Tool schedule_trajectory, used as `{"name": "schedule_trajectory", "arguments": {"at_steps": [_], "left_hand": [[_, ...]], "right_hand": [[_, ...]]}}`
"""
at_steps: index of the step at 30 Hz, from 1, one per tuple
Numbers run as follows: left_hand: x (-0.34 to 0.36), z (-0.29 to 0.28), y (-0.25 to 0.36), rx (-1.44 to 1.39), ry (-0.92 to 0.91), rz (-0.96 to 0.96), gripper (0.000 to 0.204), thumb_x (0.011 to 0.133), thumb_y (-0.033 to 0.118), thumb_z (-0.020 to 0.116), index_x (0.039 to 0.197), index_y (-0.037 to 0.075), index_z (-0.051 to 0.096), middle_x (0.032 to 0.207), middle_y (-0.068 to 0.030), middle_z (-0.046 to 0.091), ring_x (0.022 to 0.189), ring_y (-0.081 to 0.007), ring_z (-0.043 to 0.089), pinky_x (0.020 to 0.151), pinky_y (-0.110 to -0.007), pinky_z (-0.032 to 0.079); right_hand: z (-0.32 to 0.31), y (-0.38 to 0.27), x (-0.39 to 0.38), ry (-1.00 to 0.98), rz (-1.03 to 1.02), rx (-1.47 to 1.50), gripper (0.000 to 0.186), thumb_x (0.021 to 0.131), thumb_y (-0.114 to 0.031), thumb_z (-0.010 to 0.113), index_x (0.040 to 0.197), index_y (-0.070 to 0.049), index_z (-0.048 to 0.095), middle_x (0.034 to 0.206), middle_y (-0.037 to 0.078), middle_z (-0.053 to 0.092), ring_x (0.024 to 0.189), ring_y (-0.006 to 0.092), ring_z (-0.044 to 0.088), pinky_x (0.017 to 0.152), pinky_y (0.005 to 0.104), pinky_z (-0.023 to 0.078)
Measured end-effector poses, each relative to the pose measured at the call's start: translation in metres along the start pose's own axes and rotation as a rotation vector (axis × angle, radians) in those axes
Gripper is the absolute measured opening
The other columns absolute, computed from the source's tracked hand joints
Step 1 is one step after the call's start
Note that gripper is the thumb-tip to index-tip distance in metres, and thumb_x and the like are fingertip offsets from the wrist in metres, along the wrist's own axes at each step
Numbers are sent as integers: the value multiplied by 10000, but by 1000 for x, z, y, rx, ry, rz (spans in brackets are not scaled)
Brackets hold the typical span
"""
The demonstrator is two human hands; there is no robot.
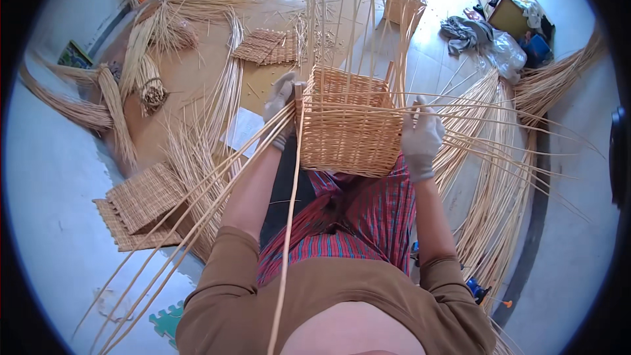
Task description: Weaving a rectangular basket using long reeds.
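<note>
A square wicker basket point(351, 138) is held up in front of my lap, its woven near wall facing me. Long unwoven willow rods point(355, 23) rise from its far side, and others fan out to the left and right from its upper edge. My left hand point(279, 102), in a pale work glove, is closed on the basket's left corner by a wooden post point(299, 100). Beside the right wall, my gloved right hand point(422, 137) has its fingers curled around several thin rods that stick out to the right. Part of each grip is hidden.
Bundles of willow rods point(490, 177) lie at right, with more bundles point(148, 72) at far left. Woven panels point(148, 200) are stacked at left; others point(266, 47) lie ahead. Another basket point(404, 3) stands farther off. Grey cloth point(465, 33) and a plastic bag point(506, 54) sit at right.
</note>
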State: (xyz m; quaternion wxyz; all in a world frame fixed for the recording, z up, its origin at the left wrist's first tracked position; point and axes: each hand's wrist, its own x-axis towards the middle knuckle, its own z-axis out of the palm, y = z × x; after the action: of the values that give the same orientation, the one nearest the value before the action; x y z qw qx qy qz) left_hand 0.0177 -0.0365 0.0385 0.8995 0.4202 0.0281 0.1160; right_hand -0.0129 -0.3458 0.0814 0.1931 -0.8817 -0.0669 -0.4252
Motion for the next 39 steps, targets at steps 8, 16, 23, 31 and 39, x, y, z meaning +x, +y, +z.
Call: {"name": "schedule_trajectory", "arguments": {"at_steps": [8, 16, 23, 31, 39], "left_hand": [[-114, -6, 29, 1258, 136, 745, 265, 936, 241, 680, 1055, 3, 685, 910, -152, 705, 840, -303, 669, 734, -407, 512], [-136, -23, 49, 491, -266, 83, 431, 909, 27, 634, 1330, -35, 563, 1361, -157, 565, 1308, -237, 497, 1136, -362, 357], [-90, 39, 38, 428, -337, 387, 855, 894, 59, 681, 1572, 97, 161, 867, -16, 612, 845, -133, 612, 831, -292, 515], [-57, 14, 51, 222, 54, 353, 443, 1075, 359, 389, 1318, -2, 473, 570, 49, 350, 539, -87, 421, 930, -429, 514], [-104, 11, -4, 740, 151, 506, 225, 992, 68, 569, 1209, 9, 565, 1173, -73, 614, 1043, -159, 594, 963, -312, 453]], "right_hand": [[-35, -132, -39, -780, -255, 898, 232, 841, -94, 704, 1072, -79, 686, 1059, 114, 701, 1047, 318, 651, 904, 407, 513], [-16, -200, -48, -815, -897, 1113, 233, 816, -365, 683, 784, -137, 641, 704, 39, 611, 778, 273, 626, 786, 417, 473], [-54, -179, -37, -970, -733, 841, 349, 804, -423, 693, 658, -124, 586, 636, 56, 596, 664, 278, 599, 716, 400, 459], [17, -64, 15, -587, 377, 1469, 606, 1045, -529, 367, 646, -96, 510, 630, 26, 512, 560, 164, 491, 603, 349, 474], [58, -39, -6, -516, 450, 1673, 329, 1071, -284, 447, 909, -27, 574, 700, -21, 501, 644, 109, 478, 737, 290, 481]]}}
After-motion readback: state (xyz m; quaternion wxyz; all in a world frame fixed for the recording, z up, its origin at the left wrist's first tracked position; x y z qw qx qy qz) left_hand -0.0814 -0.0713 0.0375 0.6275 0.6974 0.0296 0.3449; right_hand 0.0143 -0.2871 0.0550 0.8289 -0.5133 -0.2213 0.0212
